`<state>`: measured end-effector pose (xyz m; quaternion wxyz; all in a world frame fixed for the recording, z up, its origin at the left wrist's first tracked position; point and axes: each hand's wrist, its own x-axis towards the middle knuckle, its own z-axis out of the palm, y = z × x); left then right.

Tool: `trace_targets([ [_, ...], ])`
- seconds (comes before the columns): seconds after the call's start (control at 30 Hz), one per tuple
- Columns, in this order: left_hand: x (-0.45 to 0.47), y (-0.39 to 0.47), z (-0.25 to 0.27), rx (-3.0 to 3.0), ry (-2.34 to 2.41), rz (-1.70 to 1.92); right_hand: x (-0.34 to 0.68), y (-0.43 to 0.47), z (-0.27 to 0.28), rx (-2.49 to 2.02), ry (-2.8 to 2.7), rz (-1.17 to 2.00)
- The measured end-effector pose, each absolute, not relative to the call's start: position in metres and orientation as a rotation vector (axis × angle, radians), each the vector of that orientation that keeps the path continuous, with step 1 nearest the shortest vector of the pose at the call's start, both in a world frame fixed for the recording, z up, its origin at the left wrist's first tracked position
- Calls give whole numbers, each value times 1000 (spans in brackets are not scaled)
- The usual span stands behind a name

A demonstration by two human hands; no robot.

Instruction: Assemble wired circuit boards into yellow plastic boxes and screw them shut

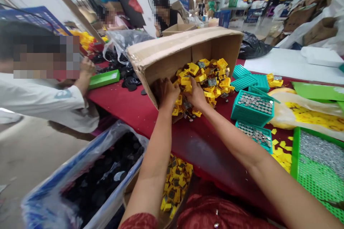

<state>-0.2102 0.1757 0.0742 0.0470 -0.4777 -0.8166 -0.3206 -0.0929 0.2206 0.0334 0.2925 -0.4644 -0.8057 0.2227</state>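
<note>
A cardboard box (185,44) lies tipped on its side, its mouth facing me. Small yellow plastic casings (215,78), some with grey metal pieces and thin wires, are heaped inside and spill over its lower edge. My left hand (168,93) reaches into the box's left part, fingers apart in the shadow, beside the heap; its fingertips are partly hidden. Touching the front of the pile, my right hand (196,94) has its fingers spread among the casings. Nothing is visibly gripped in either hand.
Teal trays of round metal cells (252,105) stand at right, near a green basket (295,154) of small metal parts. Below are a lined bin of black pieces (104,175) and another box of yellow casings (177,182). A co-worker (77,93) sits at left.
</note>
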Motion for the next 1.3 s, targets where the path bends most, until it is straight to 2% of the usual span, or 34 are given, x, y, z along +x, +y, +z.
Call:
trace_targets([
  [0.27, -207, 169, 75, -1543, -2433, -980, -80, 212, 28, -1145, -2063, 622],
  [0.5, -196, 142, 61, -1632, -2157, -1214, -58, 204, 9, -1022, -1910, 556],
  [0.63, -184, 120, 42, -1715, -1876, -1321, -41, 189, 2, -948, -1762, 580],
  [0.83, -152, 90, 11, -1798, -1355, -1436, -3, 153, -12, -927, -1514, 795],
  [1.13, -114, 58, -18, -2007, -1278, -1490, 55, 92, -9, -1107, -1384, 973],
  [1.3, -112, 46, -28, -2084, -1341, -1573, 75, 71, -14, -1245, -1534, 886],
])
